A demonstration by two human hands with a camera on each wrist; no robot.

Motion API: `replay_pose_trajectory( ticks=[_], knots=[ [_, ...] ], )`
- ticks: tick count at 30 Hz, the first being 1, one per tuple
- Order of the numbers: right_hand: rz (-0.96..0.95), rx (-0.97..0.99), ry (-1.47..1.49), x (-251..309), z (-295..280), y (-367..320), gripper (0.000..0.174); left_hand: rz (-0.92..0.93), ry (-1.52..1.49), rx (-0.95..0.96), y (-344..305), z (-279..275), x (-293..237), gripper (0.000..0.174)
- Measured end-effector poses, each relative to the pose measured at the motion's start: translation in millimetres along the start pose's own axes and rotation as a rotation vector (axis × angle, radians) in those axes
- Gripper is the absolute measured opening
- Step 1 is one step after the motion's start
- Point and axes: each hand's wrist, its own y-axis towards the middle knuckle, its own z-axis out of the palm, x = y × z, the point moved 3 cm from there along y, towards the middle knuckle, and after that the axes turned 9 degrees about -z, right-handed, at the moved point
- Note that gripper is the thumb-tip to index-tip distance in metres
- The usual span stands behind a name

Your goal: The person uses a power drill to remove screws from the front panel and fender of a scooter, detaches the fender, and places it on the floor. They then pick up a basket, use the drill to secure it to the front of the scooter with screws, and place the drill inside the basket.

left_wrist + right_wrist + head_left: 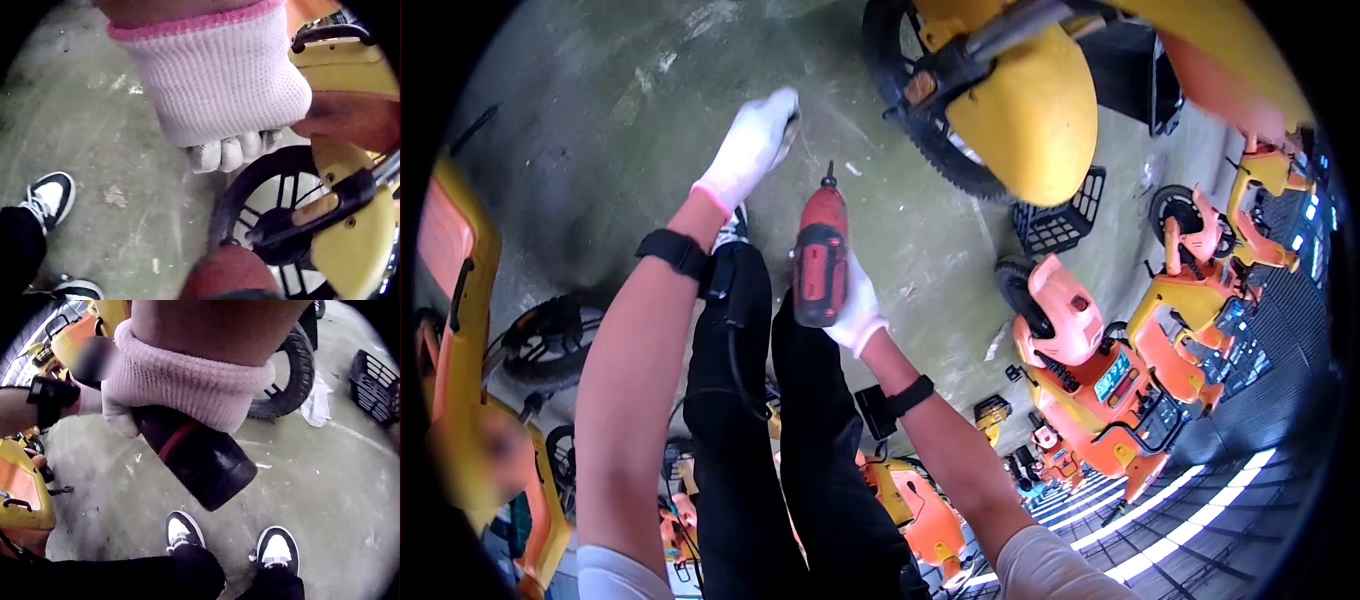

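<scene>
My right hand (859, 306), in a white knit glove, grips a red and black cordless impact driver (821, 260). The bit on its nose points forward, away from my body. In the right wrist view the tool's dark lower end (206, 465) sticks out below the glove cuff. My left hand (748, 150), gloved in white with a pink hem, is raised ahead and to the left of the driver's tip, apart from it. Its fingers (230, 154) are curled in toward the palm, which is hidden. The driver's red nose (228, 275) appears low in the left wrist view.
A yellow front fender (1035, 120) and black-tired wheel (940, 140) stand ahead to the right. Near them lie a black plastic crate (1065, 215) and a white cloth (317, 403). Orange and yellow scooters (1090, 370) stand on both sides of the stained green floor (620, 120).
</scene>
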Motion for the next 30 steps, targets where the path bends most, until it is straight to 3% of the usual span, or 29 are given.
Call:
replay_pose_trajectory(
  ticks=[1, 2, 3, 4, 5, 6, 7, 8, 9, 11, 13, 14, 16, 23, 24, 25, 27, 29, 30],
  knots=[
    [0.185, -0.057, 0.491, 11.5, 19.4, -30.9, 0.035, 0.253, 0.203, -0.048, -16.9, 4.3, 8.8, 0.035],
    [-0.046, 0.077, 0.047, 17.6, 17.8, -55.0, 0.034, -0.216, -0.100, 0.048, -40.1, 3.8, -4.4, 0.034],
    [-0.060, 0.066, 0.070, 20.7, 4.1, -71.5, 0.034, -0.691, -0.401, 0.144, -70.8, 12.3, -22.5, 0.033],
    [-0.081, 0.056, -0.404, 24.5, -14.1, -89.9, 0.034, -0.899, -0.374, 0.249, -91.2, 17.5, -9.6, 0.036],
    [-0.096, 0.036, -0.868, 29.4, -31.0, -108.2, 0.034, -0.891, -0.404, 0.358, -110.0, 28.7, -6.4, 0.037],
    [-0.088, 0.009, -0.874, 33.7, -48.5, -123.2, 0.047, -1.047, -0.419, 0.245, -128.8, 44.6, 7.4, 0.037],
    [-0.087, -0.005, -0.877, 39.1, -63.2, -136.4, 0.060, -1.098, -0.339, 0.314, -141.1, 54.5, -18.6, 0.036],
    [-0.159, -0.058, -0.892, 50.5, -70.5, -155.7, 0.052, -1.075, -0.400, 0.399, -148.5, 67.9, -28.3, 0.034],
    [-0.016, -0.027, -0.919, 61.7, -80.8, -171.6, 0.049, -1.060, -0.458, 0.488, -155.9, 83.5, -31.8, 0.033],
    [0.084, -0.073, -1.009, 89.2, -96.5, -209.1, 0.052, -1.011, -0.562, 0.553, -159.5, 115.3, -52.0, 0.029],
    [0.081, -0.113, -1.033, 104.7, -118.3, -244.4, 0.058, -0.938, -0.562, 0.516, -154.2, 146.4, -78.2, 0.017],
    [0.014, -0.077, -1.021, 97.1, -139.6, -256.5, 0.056, -1.024, -0.618, 0.487, -146.4, 161.4, -95.4, 0.016],
    [-0.085, -0.218, -1.001, 112.1, -158.4, -296.8, 0.058, -1.108, -0.743, 0.464, -127.3, 192.8, -136.5, 0.013],
    [0.050, -0.535, -0.634, 113.5, -217.9, -409.6, 0.044, -0.948, -0.932, 0.490, -23.9, 273.2, -252.9, 0.019],
    [-0.013, -0.548, -0.732, 106.7, -229.9, -419.0, 0.040, -0.909, -0.954, 0.406, -6.1, 282.9, -272.3, 0.020],
    [0.076, -0.525, -0.701, 106.0, -236.0, -426.9, 0.038, -0.870, -0.976, 0.322, 10.9, 295.9, -296.4, 0.022],
    [0.124, -0.513, -0.602, 111.4, -238.9, -436.9, 0.037, -0.736, -0.930, 0.384, 48.3, 319.5, -345.3, 0.026],
    [0.049, -0.549, -0.585, 127.6, -234.0, -442.2, 0.036, -0.725, -1.046, 0.400, 97.5, 346.6, -372.6, 0.030],
    [0.117, -0.557, -0.631, 144.7, -224.7, -441.2, 0.035, -0.749, -1.089, 0.384, 118.6, 358.5, -385.4, 0.035]
  ],
)
